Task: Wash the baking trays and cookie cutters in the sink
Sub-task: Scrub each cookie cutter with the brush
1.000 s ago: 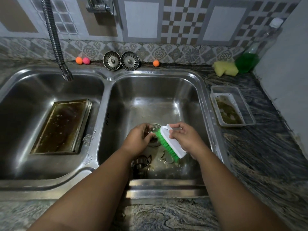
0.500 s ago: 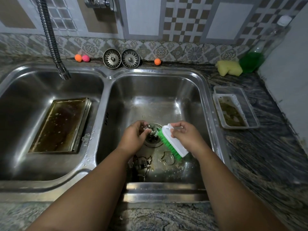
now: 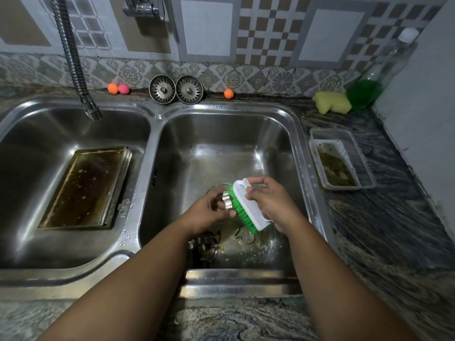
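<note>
Over the right basin, the left hand pinched a small cookie cutter in curled fingers. The right hand clasped the brush, bristles touching the cutter. I thought short strokes along its wavy wall (turning the cutter between them) would clean it best.

Two basins: right basin, left basin.
Left of right basin: one baking tray.
Over right basin: left grip with one held cutter; right grip with one brush.
On right basin floor: at least two loose cutters, dark cluster uncountable.
Behind right basin: two strainers, three balls.
Right of right basin: one container, one sponge, one bottle.
</note>
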